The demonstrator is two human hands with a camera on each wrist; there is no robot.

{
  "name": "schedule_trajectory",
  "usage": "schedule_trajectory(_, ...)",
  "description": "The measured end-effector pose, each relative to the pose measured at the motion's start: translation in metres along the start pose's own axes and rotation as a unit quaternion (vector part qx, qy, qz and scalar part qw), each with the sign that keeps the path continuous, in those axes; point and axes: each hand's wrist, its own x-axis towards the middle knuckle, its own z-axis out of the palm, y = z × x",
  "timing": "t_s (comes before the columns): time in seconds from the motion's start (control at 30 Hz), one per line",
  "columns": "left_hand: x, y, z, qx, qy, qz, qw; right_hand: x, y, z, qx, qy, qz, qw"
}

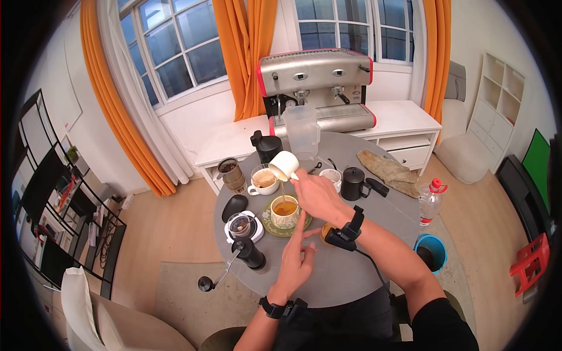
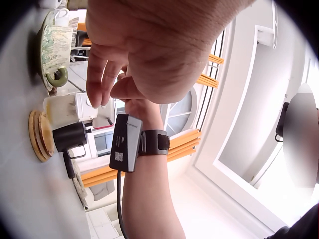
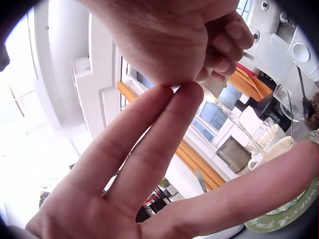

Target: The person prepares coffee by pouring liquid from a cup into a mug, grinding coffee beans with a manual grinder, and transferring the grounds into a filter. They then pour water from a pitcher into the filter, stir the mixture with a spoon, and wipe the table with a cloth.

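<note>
My right hand [image 1: 322,198] grips a small white cup [image 1: 283,164] by its handle and holds it tilted. From its lip a thin stream of liquid falls into the patterned cup [image 1: 283,220], which has amber liquid inside and stands on a green saucer [image 1: 266,219]. My left hand [image 1: 294,263] reaches up beneath the right hand, index finger extended beside the patterned cup. In the left wrist view the patterned cup shows a green handle [image 2: 59,77]. The right wrist view shows straight left fingers [image 3: 144,154], with two fingertips at the underside of the right hand.
Left on the grey table stand a black hand grinder [image 1: 250,254], a white scale [image 1: 255,231], a metal canister [image 1: 234,176] and a white cup [image 1: 263,188]. A clear pitcher [image 1: 302,131] stands behind, a black pot [image 1: 352,184] right, wooden coasters [image 2: 36,135] near the right wrist.
</note>
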Motion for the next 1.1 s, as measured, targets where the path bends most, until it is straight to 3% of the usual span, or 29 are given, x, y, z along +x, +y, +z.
schedule_trajectory(0.4,-0.023,-0.019,0.001,0.032,-0.006,-0.084,0.996,-0.017,0.016,0.031,-0.14,-0.074,-0.127,0.979)
schedule_trajectory(0.6,-0.029,-0.035,0.005,0.009,0.03,-0.049,0.998,-0.024,0.016,0.035,-0.158,-0.073,-0.173,0.969)
schedule_trajectory(0.8,-0.028,-0.015,0.003,0.014,0.04,-0.021,0.999,-0.03,-0.004,-0.007,-0.075,-0.023,-0.115,0.99)
schedule_trajectory(0.9,-0.04,-0.018,0.001,0.018,0.012,-0.049,0.999,-0.047,-0.01,-0.049,-0.03,-0.006,-0.067,0.997)
schedule_trajectory(1.1,-0.068,-0.035,0.009,0.01,-0.016,-0.154,0.988,-0.103,0.027,-0.078,0.167,0.014,0.06,0.984)
